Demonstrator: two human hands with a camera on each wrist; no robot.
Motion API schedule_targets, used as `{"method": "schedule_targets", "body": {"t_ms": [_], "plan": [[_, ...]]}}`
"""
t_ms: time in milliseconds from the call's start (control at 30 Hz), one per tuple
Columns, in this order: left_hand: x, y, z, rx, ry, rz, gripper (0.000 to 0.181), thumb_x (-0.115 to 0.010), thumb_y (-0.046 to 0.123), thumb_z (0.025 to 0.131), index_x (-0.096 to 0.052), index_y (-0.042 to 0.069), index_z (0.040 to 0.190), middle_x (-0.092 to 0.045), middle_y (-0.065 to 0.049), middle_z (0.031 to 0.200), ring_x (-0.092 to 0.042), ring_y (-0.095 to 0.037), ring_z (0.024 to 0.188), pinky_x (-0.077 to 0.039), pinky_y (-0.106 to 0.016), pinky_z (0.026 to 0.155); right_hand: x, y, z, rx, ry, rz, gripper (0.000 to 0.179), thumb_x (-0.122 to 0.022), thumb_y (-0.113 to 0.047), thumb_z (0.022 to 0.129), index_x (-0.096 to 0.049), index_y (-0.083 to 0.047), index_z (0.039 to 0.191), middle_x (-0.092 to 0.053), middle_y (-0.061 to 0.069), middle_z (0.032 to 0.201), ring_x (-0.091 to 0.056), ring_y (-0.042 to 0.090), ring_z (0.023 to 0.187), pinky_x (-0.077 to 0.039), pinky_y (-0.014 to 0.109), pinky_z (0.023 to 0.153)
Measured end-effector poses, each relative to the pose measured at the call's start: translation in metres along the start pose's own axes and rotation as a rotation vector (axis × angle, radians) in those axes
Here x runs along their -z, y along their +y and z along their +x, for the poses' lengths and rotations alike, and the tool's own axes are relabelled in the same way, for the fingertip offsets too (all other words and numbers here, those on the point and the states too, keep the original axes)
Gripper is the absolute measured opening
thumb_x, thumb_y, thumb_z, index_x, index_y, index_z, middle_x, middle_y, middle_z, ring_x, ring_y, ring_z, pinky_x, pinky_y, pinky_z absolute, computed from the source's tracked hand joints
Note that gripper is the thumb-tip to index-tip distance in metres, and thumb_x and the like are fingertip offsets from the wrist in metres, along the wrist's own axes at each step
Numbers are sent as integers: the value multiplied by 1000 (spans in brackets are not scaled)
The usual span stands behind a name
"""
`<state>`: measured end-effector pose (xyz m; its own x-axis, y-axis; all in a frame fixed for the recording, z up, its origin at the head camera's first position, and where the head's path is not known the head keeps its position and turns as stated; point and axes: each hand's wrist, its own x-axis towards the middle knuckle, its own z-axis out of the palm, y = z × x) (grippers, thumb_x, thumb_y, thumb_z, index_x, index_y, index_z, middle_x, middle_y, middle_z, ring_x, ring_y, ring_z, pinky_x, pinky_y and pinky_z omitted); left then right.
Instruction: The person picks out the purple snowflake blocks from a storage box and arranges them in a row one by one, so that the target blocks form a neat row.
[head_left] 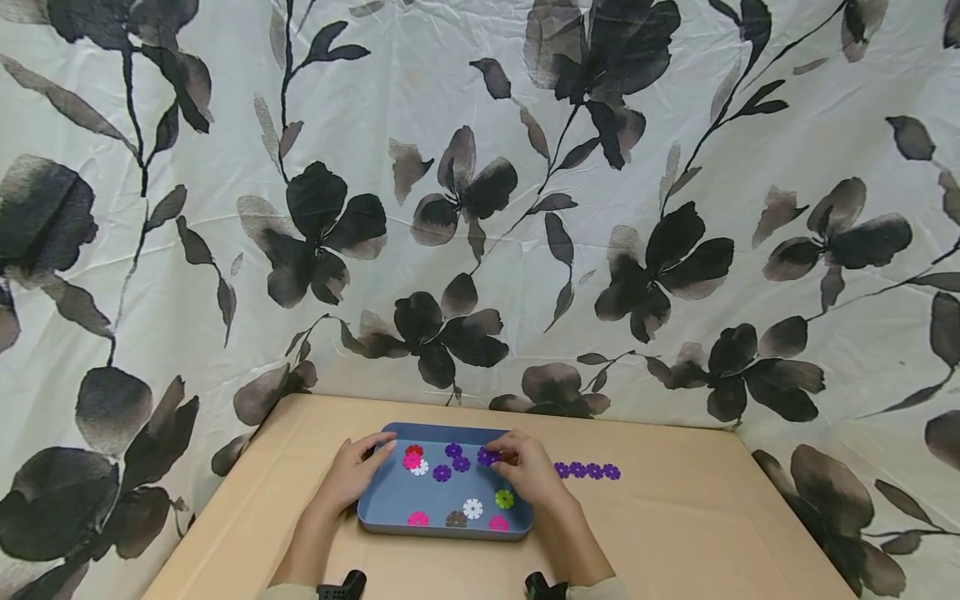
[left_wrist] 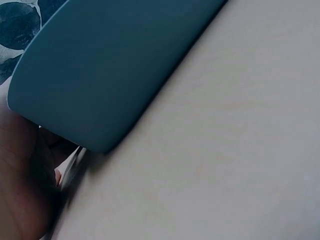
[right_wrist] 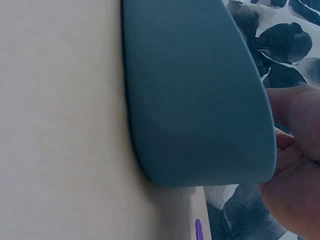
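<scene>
A blue-grey tray [head_left: 442, 528] stands on the table with flower-shaped pieces in it. My left hand [head_left: 351, 471] grips the tray's left rim; in the left wrist view that hand [left_wrist: 22, 170] is partly behind the tray's side. Inside the tray at the right, my right hand [head_left: 528, 471] pinches a purple flower piece [head_left: 487, 456] with thumb and fingers. Other purple flower pieces [head_left: 442, 473] lie to its left. Right of the tray, several purple flower pieces [head_left: 594, 471] form a row on the table. In the right wrist view, the tray wall hides the fingertips.
Red, pink and white pieces [head_left: 412, 461] overlap at the tray's upper left. Nearer the front lie a green piece [head_left: 504, 499], a white piece [head_left: 472, 508], a brown piece [head_left: 456, 519] and two pink ones. Floral cloth [head_left: 450, 275] hangs behind the tan table [head_left: 675, 517].
</scene>
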<state>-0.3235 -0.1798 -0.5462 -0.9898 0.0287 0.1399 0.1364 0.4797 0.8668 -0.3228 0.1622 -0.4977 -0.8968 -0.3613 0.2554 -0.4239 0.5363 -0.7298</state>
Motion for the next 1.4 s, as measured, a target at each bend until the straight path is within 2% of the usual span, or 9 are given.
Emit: {"method": "schedule_targets", "body": {"t_ms": [200,500,633,800,1000,1100,1233,1400], "plan": [[-2,1,2,-10,14,5,54,-59,53,103,-66,15,140,-61,-15,149,-43,-42,149,5,-60,132,2,2,2,-15,6,-2,26,-72,2,94,-78,-7,118,-69,4,109,-60,16,91,-57,19,76],[-4,1,2,3,18,1,53,-59,52,103,-66,16,141,-59,-16,150,-42,-42,150,6,-60,132,9,8,3,-26,-1,32,34,-67,7,95,-76,-7,124,-69,6,105,-61,14,87,-58,19,71],[-4,1,2,2,19,-7,53,-60,52,103,-66,16,140,-59,-16,150,-41,-42,150,6,-60,132,22,12,1,-49,65,82,34,-66,9,95,-76,-6,124,-72,8,108,-65,16,88,-59,19,71],[-4,1,2,-4,17,-5,52,-60,52,103,-66,16,140,-59,-17,150,-43,-42,150,6,-61,131,45,20,-5,-110,191,139,36,-70,7,93,-74,-5,127,-77,10,108,-71,23,90,-63,22,72],[-4,0,1,-6,17,-1,52,-60,51,103,-67,16,140,-60,-17,149,-43,-43,149,6,-61,132,69,37,-14,-173,304,149,34,-74,-1,94,-72,2,128,-75,14,103,-73,19,87,-62,19,73],[-4,0,1,-8,17,1,51,-61,51,103,-67,15,140,-61,-16,149,-44,-42,149,5,-61,132,82,47,-20,-197,350,143,36,-75,-3,94,-70,5,129,-75,18,105,-76,18,85,-66,28,77],[-4,0,2,-11,17,2,52,-61,52,103,-67,16,140,-61,-16,148,-44,-42,149,5,-61,132,99,60,-31,-237,414,133,37,-73,-1,95,-68,5,132,-75,23,108,-78,17,83,-67,33,78],[-4,1,1,-9,12,-4,52,-60,51,103,-67,16,140,-60,-16,149,-43,-42,149,6,-61,132,113,71,-41,-280,458,178,36,-67,0,99,-66,6,134,-74,28,114,-79,17,84,-66,26,77]]}}
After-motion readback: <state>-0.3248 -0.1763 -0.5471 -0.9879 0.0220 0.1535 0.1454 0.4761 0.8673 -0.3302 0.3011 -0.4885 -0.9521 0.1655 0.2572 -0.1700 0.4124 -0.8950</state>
